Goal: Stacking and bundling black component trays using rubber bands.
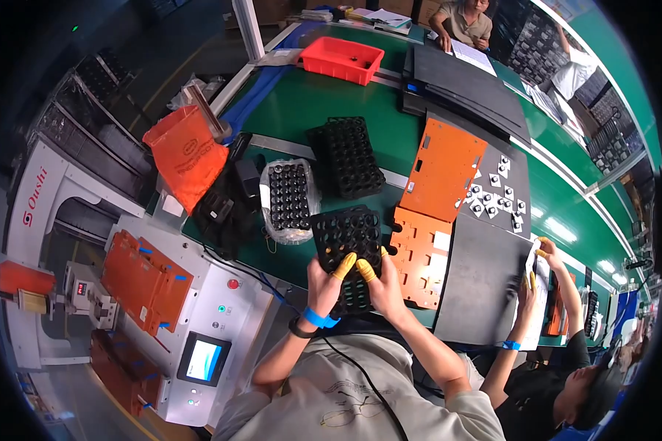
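My left hand [326,285] and my right hand [382,284] grip a black plastic tray [348,234] with rows of round pockets, held tilted over the front of the green table. Yellow finger cots cover the thumbs, which press on its face; most of the other fingers are hidden behind. A lower part with green showing through its holes hangs between my wrists; whether it is a second tray I cannot tell. Just beyond lies a stack of similar black trays [349,156]. Left of my hands, clear plastic wrap surrounds a tray of shiny black round parts [288,193].
Orange fixture plates [443,170] lie right of the trays, beside small white pieces with black parts [496,192] on a dark mat. A red bin [342,60] stands at the back. Left are an orange bag [187,154] and a white press machine [206,301]. A co-worker's hands [533,275] work at right.
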A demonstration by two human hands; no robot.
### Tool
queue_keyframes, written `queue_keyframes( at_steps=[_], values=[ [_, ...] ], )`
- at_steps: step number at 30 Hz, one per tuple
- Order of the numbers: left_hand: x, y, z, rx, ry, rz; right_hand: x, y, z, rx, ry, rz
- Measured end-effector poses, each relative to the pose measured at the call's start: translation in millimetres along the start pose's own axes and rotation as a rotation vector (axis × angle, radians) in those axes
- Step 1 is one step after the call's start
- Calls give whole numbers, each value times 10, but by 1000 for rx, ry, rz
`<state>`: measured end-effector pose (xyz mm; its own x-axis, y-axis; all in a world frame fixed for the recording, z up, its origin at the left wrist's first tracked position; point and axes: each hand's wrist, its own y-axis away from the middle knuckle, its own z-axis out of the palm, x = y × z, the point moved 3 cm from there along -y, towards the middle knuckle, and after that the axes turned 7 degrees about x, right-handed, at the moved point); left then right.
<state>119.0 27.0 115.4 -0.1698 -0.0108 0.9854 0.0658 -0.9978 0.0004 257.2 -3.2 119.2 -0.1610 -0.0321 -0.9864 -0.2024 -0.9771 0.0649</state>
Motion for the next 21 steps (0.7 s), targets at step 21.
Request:
queue_keyframes(
  at_steps=[21],
  values=[
    [-1024, -986, 521, -300, -1153, 512, 154, 169, -1188, 536, -106, -113]
  ],
)
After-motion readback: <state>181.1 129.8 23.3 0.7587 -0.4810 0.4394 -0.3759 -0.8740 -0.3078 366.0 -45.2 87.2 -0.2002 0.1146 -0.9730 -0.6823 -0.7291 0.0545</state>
